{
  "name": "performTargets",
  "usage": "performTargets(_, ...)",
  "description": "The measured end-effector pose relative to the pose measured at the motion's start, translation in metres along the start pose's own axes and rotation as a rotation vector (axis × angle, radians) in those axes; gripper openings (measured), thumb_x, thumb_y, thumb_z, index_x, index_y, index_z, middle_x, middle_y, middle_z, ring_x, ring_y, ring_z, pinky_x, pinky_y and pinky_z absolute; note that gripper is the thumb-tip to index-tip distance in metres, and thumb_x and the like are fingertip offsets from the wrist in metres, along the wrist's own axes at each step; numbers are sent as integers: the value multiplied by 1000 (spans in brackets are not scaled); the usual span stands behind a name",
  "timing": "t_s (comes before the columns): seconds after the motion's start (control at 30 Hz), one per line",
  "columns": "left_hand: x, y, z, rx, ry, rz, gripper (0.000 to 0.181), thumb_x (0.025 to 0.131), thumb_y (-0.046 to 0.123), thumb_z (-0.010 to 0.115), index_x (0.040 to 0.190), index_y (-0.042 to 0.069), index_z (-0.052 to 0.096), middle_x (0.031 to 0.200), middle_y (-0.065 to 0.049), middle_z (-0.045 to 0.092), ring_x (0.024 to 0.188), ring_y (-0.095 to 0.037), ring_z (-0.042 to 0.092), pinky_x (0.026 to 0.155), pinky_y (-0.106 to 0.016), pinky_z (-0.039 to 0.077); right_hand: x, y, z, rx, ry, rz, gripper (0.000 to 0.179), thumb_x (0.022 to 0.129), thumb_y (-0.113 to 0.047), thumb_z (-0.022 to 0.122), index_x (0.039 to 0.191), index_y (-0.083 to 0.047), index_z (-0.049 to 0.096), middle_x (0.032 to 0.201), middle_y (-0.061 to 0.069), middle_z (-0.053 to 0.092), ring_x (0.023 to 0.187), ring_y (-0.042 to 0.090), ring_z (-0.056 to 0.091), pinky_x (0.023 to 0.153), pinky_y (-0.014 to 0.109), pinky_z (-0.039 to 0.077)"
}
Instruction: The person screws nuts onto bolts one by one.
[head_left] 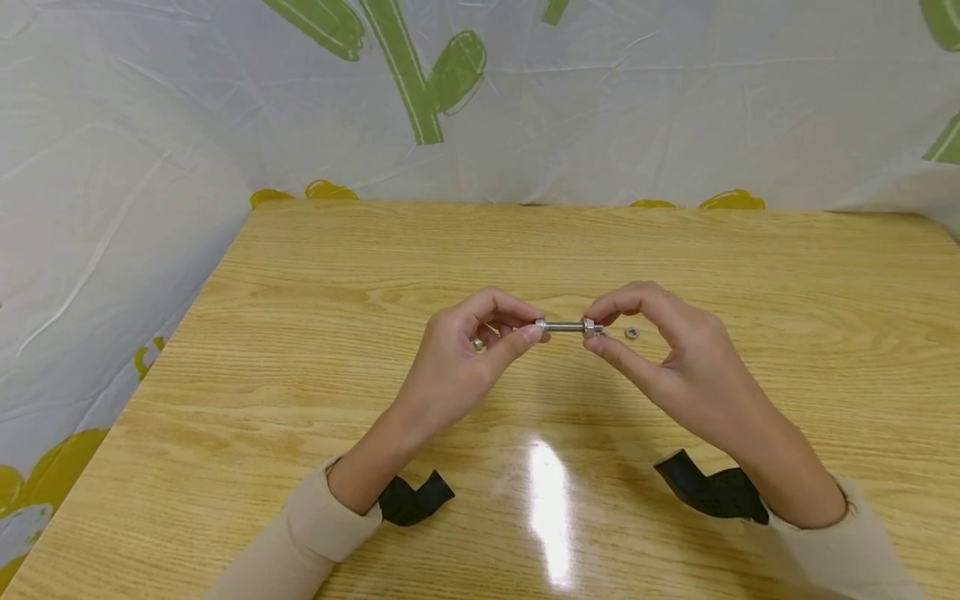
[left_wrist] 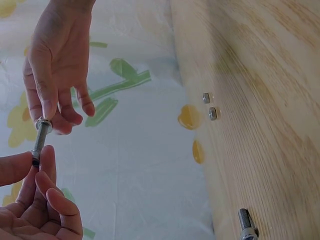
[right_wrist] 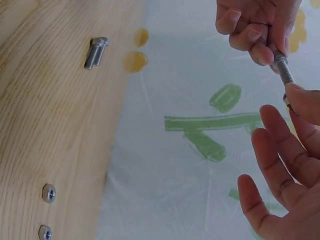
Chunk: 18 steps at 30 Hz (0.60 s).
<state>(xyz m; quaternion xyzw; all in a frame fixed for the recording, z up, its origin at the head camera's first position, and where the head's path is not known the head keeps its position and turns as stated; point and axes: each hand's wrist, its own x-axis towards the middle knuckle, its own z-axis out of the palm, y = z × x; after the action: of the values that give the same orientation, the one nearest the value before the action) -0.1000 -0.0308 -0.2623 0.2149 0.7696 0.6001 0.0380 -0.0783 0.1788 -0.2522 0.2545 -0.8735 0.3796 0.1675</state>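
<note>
Where two beige sleeves [head_left: 311,529] end near the viewer, a black strap [head_left: 712,492] shows beside each wrist, over a wood-grain surface [head_left: 487,533]. Farther out, the left hand [head_left: 453,358] pinches the head end of a metal bolt [head_left: 564,327] between thumb and index finger, its other fingers curled loosely. Opposite, the right hand [head_left: 686,358] pinches a hex nut [head_left: 588,327] that sits around the shaft near the tip, its remaining fingers spread apart in the right wrist view. Bolt and nut are held roughly level, above the surface. Beyond them lie two loose nuts [right_wrist: 48,193], near each other, and, well apart from these, two more bolts [right_wrist: 90,56] side by side. Behind the far edge hangs a pale sheet [head_left: 600,125] printed with green stems and yellow shapes.
</note>
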Motion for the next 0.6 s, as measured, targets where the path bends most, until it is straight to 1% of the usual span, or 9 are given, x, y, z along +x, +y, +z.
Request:
performTargets(0.17,0,0,0,63,12,27,10,89,14,63,98,10,65,87,1,68,71,-8,58,64,-24,48,-1,1,0,-12,-2,17,26,77,2,72,99,-9,62,93,-6,64,88,-1,56,81,11,40)
performTargets(0.3,-1,2,0,124,24,56,11,89,15,64,99,10,65,86,2,68,70,-7,54,63,-22,46,-2,1,1,-26,-8,39,22,80,-2,71,98,-11,63,93,-7,63,87,-2,55,77,11,40)
performTargets(0.47,-1,3,0,157,31,78,15,88,15,65,101,11,65,85,3,68,71,-5,54,63,-22,46,-3,1,0,-23,-26,84,18,84,-8,68,101,-14,63,92,-7,64,84,-1,53,73,13,39)
performTargets(0.6,-1,2,1,170,34,125,15,87,14,66,101,9,65,84,2,68,70,-5,54,62,-20,45,-3,1,0,-12,-59,125,11,90,-12,62,100,-15,62,90,-8,63,81,1,52,69,17,39)
